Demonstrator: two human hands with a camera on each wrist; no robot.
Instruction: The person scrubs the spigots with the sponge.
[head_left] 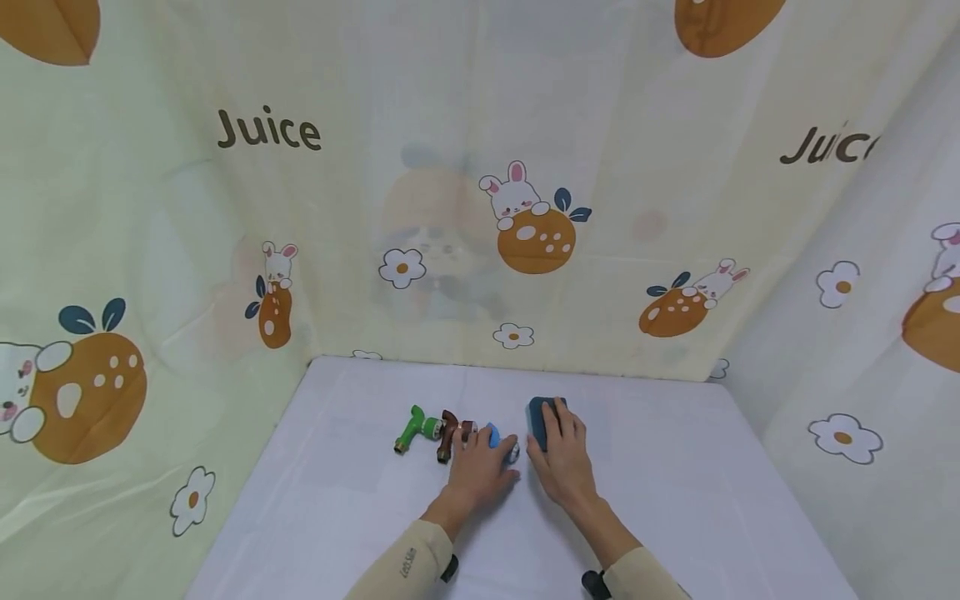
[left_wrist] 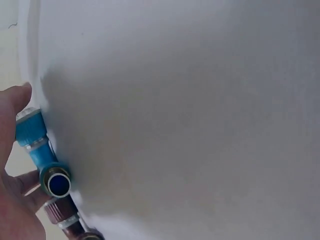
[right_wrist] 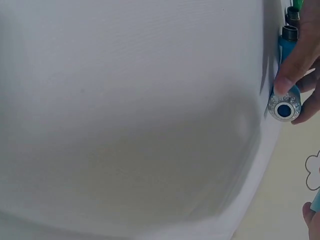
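A blue tap (head_left: 493,435) lies at the right end of a short row of taps on the table. My left hand (head_left: 477,468) holds it; in the right wrist view the thumb of that hand presses the blue tap (right_wrist: 286,50) near its round, pale-ringed end. In the left wrist view the open mouth of the blue tap (left_wrist: 59,184) shows. Just to the right, my right hand (head_left: 564,465) grips a dark teal, rounded rectangular block (head_left: 537,417), thumb along its left side and fingers over it. Its kind is hidden by the hand.
Left of the blue tap lie a brown tap (head_left: 447,433), right by the left hand's fingers, and a green tap (head_left: 414,429) with a brass threaded end. The white table (head_left: 337,475) ends at printed curtains (head_left: 450,333) behind and on both sides.
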